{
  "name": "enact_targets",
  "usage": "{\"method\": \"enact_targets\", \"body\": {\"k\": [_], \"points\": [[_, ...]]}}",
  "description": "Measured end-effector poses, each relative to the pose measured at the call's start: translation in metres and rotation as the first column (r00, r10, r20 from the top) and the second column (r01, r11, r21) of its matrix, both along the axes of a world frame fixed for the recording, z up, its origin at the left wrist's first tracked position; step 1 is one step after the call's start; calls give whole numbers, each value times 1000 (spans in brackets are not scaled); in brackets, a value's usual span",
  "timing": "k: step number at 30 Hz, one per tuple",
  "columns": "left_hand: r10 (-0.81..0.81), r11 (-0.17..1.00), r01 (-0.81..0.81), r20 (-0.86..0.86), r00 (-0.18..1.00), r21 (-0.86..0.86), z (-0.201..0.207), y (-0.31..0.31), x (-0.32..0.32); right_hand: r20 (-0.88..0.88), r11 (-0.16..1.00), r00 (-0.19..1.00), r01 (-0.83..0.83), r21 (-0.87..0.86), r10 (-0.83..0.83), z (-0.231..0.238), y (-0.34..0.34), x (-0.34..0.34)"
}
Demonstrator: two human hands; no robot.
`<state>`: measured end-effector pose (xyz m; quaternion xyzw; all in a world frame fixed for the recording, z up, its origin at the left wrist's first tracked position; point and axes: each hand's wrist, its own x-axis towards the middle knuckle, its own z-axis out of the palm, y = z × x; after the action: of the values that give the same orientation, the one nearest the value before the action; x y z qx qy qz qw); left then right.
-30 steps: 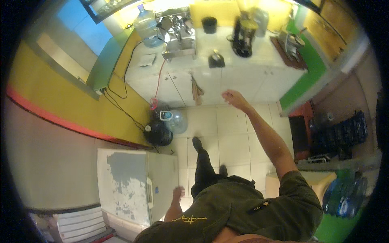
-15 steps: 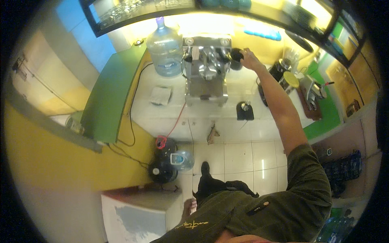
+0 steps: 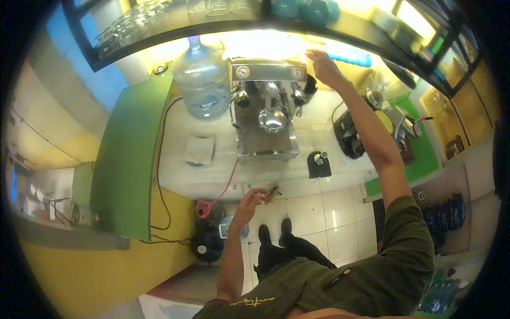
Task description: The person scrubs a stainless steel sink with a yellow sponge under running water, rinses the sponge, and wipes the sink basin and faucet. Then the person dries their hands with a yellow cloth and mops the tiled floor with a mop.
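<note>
A steel espresso machine point(image 3: 263, 114) with two round gauges and a shiny curved spout part stands on the white counter. My right hand point(image 3: 324, 69) is raised at its upper right corner, fingers bent toward the bright light; glare hides the fingertips and whatever they may touch. Just below that hand, a black rounded vessel point(image 3: 311, 85) sits against the machine's right side. My left hand point(image 3: 251, 203) is held low before the counter front, its fingers loosely apart with nothing seen in them. Close to its fingertips is a crumpled brownish thing like a cloth point(image 3: 273, 192).
Left of the machine are a large blue water bottle point(image 3: 202, 85) and a folded white cloth point(image 3: 200, 151). A black tamping stand point(image 3: 320, 165) and a grinder-like black appliance point(image 3: 348, 133) stand to the right. Overhead runs a dark-framed shelf point(image 3: 234, 25) with glasses, cups and plates.
My right hand has lifted off the black vessel, up toward the machine's top corner. My left hand has come up from beside my body to the counter front. The view has shifted.
</note>
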<state>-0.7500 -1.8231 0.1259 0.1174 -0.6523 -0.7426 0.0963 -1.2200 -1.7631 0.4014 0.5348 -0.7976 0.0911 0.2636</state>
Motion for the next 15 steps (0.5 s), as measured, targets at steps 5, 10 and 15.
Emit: {"method": "enact_targets", "body": {"k": [5, 10, 15], "points": [[183, 972, -105, -394, 901, 211, 93, 4, -72, 328, 963, 907, -268, -38, 266, 68, 69, 152], [347, 937, -341, -293, 891, 73, 127, 10, -160, 750, 739, 516, -671, 54, 414, 92, 138, 266], [-190, 928, 219, -121, 974, 300, 132, 110, -137, 684, 736, 428, -633, -239, 590, 92, 189, 264]]}}
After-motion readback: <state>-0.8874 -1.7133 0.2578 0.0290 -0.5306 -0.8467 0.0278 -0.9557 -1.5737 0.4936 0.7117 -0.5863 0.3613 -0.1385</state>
